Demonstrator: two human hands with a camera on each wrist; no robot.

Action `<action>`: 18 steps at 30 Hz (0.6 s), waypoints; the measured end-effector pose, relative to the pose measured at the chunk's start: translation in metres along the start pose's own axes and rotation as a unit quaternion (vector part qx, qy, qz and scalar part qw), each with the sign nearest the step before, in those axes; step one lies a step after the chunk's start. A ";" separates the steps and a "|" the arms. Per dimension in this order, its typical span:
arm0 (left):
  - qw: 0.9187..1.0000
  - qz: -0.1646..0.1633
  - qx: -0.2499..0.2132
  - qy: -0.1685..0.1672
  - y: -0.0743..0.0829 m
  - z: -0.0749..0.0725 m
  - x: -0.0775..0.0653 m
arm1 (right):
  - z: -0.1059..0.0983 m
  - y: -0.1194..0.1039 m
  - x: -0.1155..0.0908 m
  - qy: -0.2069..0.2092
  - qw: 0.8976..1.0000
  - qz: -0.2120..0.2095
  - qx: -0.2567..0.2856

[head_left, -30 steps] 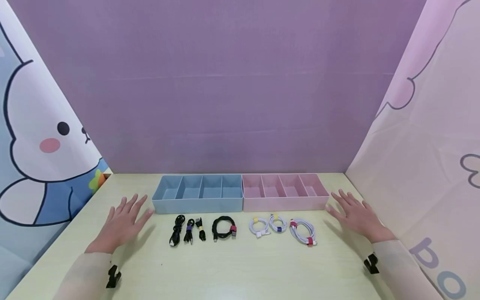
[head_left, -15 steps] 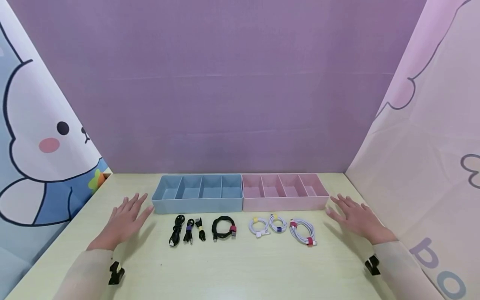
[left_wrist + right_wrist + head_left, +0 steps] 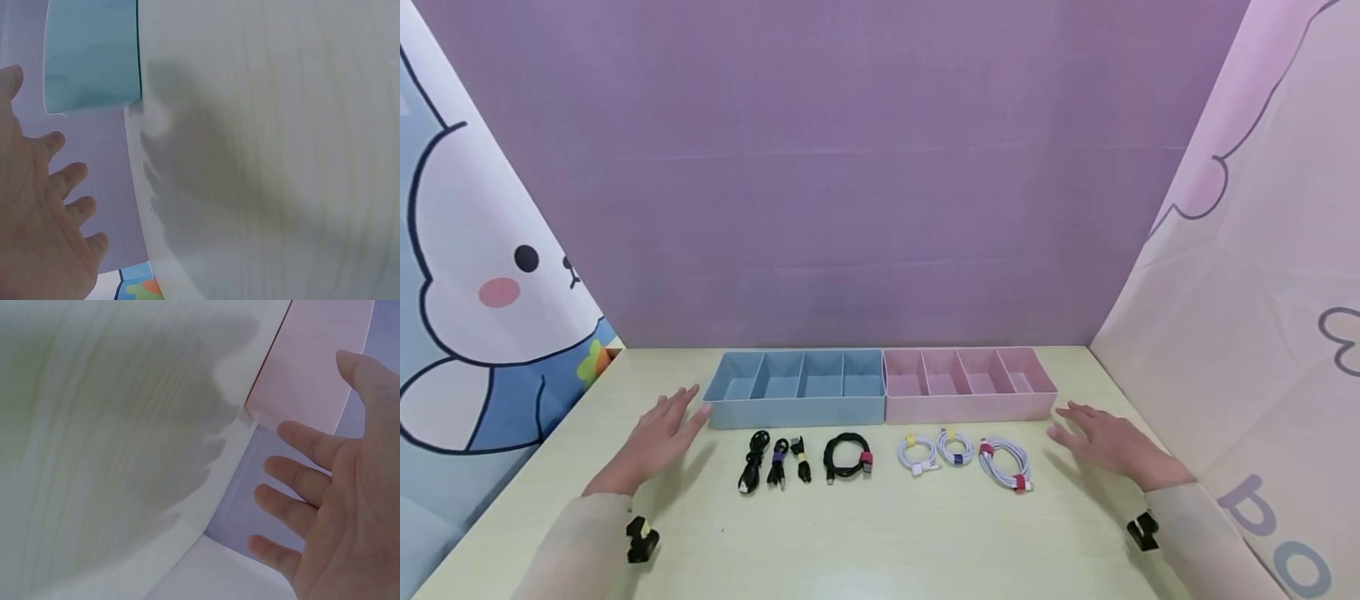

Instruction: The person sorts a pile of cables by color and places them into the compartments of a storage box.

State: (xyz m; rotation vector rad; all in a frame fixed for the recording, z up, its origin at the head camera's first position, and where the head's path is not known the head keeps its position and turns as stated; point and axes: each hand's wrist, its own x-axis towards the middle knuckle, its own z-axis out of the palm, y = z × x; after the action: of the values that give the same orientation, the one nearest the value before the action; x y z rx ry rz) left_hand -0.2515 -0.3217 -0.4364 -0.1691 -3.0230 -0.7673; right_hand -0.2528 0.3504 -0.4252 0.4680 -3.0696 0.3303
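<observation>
My left hand (image 3: pixel 651 440) hovers over the table with spread fingers, its thumb by the left end of a blue divided box (image 3: pixel 794 412). On the other side my right hand (image 3: pixel 1114 446) is held up likewise, near the right end of a pink divided box (image 3: pixel 970 408). Both palms are bare in the wrist views. In front of the blue box lie several black cables: a bundled one (image 3: pixel 754 462), two short ones with a purple tie (image 3: pixel 778 462) and a yellow tie (image 3: pixel 801 460), and a coiled one (image 3: pixel 847 456). Three white coiled cables (image 3: pixel 917 455) lie before the pink box.
The two boxes stand end to end at the back of the pale wooden table (image 3: pixel 880 542). A purple cloth (image 3: pixel 857 183) rises behind them. Printed cloths hang at the left (image 3: pixel 497 333) and right (image 3: pixel 1247 317).
Both hands have turned slightly, thumbs upward. The left hand has shifted a little to the right. Boxes and cables have stayed in place.
</observation>
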 end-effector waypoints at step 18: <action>0.999 0.002 -0.041 -0.010 0.006 0.005 0.007 | 0.002 -0.007 0.004 -0.009 0.998 -0.025 0.062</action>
State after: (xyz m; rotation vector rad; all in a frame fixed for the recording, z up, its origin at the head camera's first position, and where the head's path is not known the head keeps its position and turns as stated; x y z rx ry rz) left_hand -0.2576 -0.3134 -0.4378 -0.1868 -3.0109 -0.8952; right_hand -0.2544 0.3425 -0.4251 0.5539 -3.0606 0.5214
